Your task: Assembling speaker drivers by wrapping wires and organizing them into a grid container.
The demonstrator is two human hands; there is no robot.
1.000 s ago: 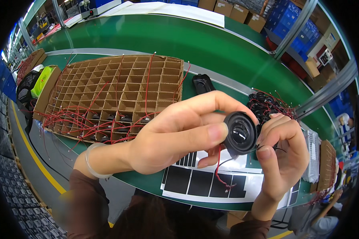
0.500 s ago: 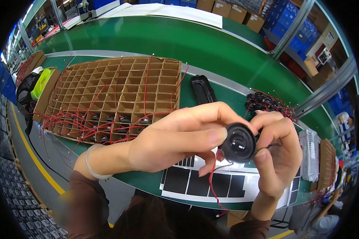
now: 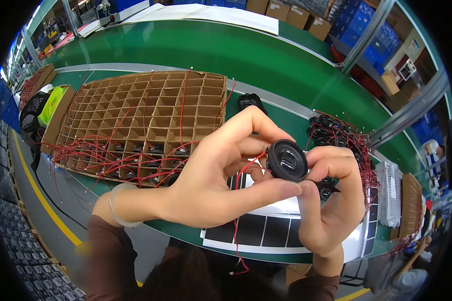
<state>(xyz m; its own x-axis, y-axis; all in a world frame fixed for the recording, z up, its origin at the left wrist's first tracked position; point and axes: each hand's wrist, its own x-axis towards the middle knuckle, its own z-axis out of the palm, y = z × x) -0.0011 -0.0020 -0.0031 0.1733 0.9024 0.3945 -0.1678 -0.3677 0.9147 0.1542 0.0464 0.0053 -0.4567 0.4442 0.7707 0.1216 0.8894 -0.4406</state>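
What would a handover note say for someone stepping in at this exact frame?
Left hand: thumb and fingers pinch the small black round speaker from the left.
Right hand: grips the same speaker from the right and below.
Its red wire hangs down between the hands.
Cardboard divider tray: near rows hold wired speakers, far cells look empty.
Pile of loose speakers lies right, on the green belt.
Sheet of black rectangular pads lies under the hands.
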